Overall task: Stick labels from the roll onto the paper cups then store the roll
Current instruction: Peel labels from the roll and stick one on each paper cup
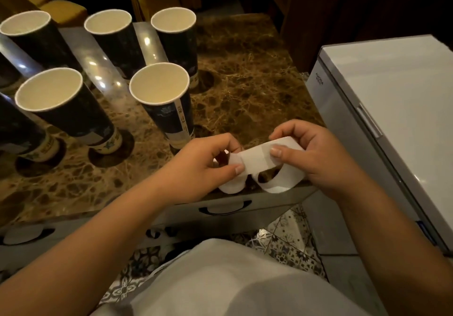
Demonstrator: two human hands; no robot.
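five paper cups (161,100) upright; both hands pinch label roll (259,166).

A drinks counter in a shop or café: a brown marble bench (245,90) lined with dark paper cups (159,100), drawers (220,214) below, a white chest freezer (382,100) alongside, patterned floor tiles (284,239).

White label roll (255,166) pinched between left hand (203,166) and right hand (318,154) above counter edge (245,90); five dark paper cups (161,100) stood upright behind.
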